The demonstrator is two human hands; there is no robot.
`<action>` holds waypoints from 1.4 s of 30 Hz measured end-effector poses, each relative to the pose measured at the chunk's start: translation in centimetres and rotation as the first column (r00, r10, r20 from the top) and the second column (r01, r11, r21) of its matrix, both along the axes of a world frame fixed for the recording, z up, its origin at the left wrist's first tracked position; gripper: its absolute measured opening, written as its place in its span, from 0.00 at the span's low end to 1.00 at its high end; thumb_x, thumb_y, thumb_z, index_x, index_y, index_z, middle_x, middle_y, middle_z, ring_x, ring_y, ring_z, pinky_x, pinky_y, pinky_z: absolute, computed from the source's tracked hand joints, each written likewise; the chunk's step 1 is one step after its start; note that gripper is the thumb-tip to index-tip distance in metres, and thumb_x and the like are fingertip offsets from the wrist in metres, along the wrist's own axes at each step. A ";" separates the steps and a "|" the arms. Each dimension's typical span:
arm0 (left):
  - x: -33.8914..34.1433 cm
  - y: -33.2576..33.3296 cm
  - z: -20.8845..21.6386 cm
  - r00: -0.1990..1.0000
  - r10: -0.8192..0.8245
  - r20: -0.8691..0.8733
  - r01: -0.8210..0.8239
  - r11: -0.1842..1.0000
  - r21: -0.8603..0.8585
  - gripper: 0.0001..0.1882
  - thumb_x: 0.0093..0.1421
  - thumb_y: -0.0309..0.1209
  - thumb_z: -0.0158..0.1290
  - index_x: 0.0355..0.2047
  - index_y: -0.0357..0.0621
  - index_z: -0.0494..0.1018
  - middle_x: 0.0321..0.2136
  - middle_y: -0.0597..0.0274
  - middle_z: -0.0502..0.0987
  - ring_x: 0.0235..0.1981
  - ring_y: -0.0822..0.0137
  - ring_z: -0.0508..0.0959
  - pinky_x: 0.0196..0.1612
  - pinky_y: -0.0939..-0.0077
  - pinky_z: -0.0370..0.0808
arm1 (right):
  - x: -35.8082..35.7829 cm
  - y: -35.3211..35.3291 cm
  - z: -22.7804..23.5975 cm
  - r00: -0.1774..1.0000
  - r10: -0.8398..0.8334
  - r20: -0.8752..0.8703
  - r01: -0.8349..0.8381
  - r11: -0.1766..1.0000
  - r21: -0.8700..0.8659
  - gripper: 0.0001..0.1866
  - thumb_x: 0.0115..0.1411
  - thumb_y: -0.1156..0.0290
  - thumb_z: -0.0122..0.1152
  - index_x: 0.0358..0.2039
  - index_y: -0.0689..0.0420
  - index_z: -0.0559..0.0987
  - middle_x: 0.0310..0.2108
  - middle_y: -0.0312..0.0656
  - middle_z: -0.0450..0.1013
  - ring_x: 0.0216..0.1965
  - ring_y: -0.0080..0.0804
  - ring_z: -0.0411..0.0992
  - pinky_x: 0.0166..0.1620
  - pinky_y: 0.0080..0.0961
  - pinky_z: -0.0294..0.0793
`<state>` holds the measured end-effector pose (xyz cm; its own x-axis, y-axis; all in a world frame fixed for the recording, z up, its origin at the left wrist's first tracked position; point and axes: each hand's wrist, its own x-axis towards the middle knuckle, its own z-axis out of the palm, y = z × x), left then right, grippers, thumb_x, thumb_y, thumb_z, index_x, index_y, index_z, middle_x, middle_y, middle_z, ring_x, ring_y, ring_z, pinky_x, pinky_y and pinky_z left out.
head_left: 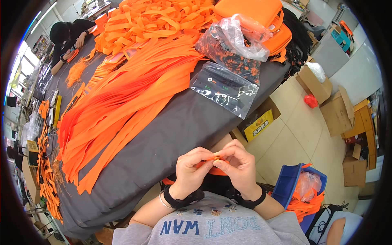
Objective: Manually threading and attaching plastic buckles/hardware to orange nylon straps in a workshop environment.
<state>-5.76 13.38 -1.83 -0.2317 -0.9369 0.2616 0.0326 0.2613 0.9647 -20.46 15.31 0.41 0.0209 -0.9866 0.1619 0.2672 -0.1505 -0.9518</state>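
Close in front of my body, above my lap, my left hand (191,168) and my right hand (240,166) meet fingertip to fingertip. Both are closed in a pinch on a small orange strip with a gold-coloured metal piece (217,158). Its exact kind is too small to make out. Some orange material shows below the fingers, partly hidden by the hands. Beyond, a heap of long flat orange strips (126,102) lies fanned across the dark-covered table (163,134).
Tangled orange webbing (151,20), orange cases (249,12) and a clear plastic bag (226,87) lie on the table. A blue crate (285,179) holding orange pieces stands at my right. Cardboard boxes (337,112) stand on the tiled floor. A person (67,36) works at the far left.
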 end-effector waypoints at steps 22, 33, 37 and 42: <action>0.1 -0.8 0.0 0.981 0.055 0.188 0.000 0.960 -0.279 0.08 0.49 0.19 0.57 0.31 0.37 0.77 0.25 0.58 0.77 0.25 0.62 0.77 0.29 0.76 0.74 | -0.9 0.2 -0.1 0.994 0.005 -0.112 -0.006 1.000 -0.008 0.07 0.52 0.83 0.63 0.34 0.64 0.79 0.31 0.35 0.67 0.31 0.18 0.69 0.33 0.12 0.70; 0.5 -1.1 1.1 0.969 -0.129 0.211 0.149 0.985 -0.083 0.06 0.52 0.19 0.56 0.32 0.35 0.76 0.26 0.58 0.76 0.25 0.66 0.77 0.28 0.77 0.73 | -1.4 -0.5 -0.6 0.996 -0.001 -0.084 0.000 1.000 -0.014 0.07 0.52 0.84 0.63 0.33 0.64 0.78 0.31 0.35 0.67 0.31 0.17 0.68 0.33 0.13 0.68; 0.2 -0.9 1.0 0.978 -0.122 0.171 0.132 0.990 -0.053 0.06 0.53 0.19 0.55 0.33 0.35 0.76 0.26 0.59 0.75 0.25 0.67 0.76 0.29 0.78 0.72 | -1.0 -0.3 -0.8 1.000 0.026 -0.003 -0.026 0.998 0.049 0.07 0.52 0.84 0.63 0.33 0.65 0.78 0.31 0.35 0.67 0.30 0.17 0.68 0.34 0.14 0.69; 0.4 -0.9 0.7 0.972 -0.197 0.126 0.185 0.977 0.104 0.06 0.54 0.18 0.54 0.34 0.35 0.76 0.26 0.61 0.74 0.24 0.73 0.74 0.28 0.81 0.70 | -0.6 -0.7 0.0 0.997 -0.049 0.063 0.040 0.990 0.132 0.05 0.54 0.82 0.61 0.33 0.66 0.78 0.31 0.34 0.68 0.30 0.17 0.68 0.33 0.13 0.69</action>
